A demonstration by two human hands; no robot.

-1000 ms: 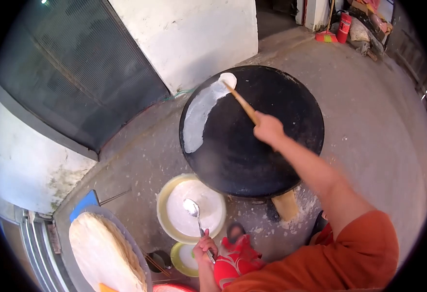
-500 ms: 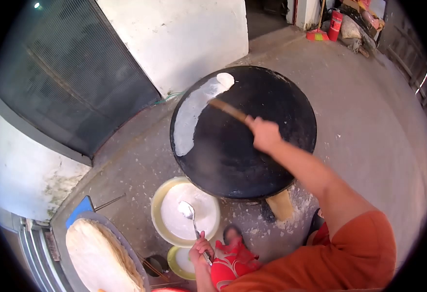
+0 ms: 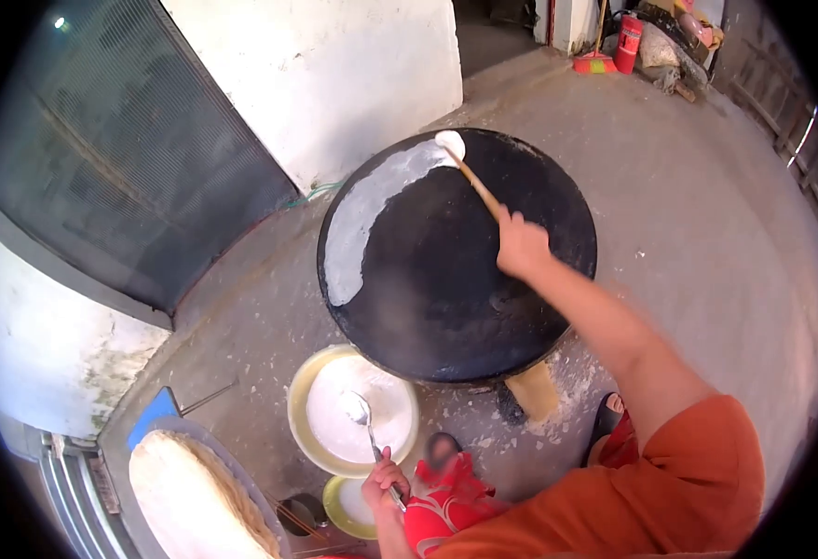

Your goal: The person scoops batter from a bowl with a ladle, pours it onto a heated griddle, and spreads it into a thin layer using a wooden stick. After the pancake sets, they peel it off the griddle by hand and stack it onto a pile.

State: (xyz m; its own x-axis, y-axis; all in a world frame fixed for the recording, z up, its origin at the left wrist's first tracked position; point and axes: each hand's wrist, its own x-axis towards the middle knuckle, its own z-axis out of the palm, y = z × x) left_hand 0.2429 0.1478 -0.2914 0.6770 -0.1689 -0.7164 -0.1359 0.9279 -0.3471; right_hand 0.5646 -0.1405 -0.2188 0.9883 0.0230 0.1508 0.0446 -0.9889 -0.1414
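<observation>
My right hand (image 3: 524,247) grips a flat wooden spatula (image 3: 475,184) over the large round black griddle (image 3: 483,279). Its far tip meets a blob of white batter (image 3: 450,143) near the griddle's far rim. Behind the blob, a thin curved band of pale batter (image 3: 353,233) runs along the left side. Lower down, my left hand (image 3: 387,481) is closed round the handle of a metal ladle (image 3: 357,408). The ladle's bowl is above the white batter in a cream-coloured tub (image 3: 299,419).
A stack of thin flatbreads (image 3: 195,494) lies on a round tray at lower left, beside a blue dustpan (image 3: 155,415). A smaller yellow bowl (image 3: 342,517) stands behind the tub. A broom (image 3: 595,63) and a red fire extinguisher (image 3: 628,45) stand at the far wall.
My right hand and the spatula have moved right; the spatula's tip now reaches the batter blob. The blob has shifted slightly right along the rim. My left hand stays put with the ladle.
</observation>
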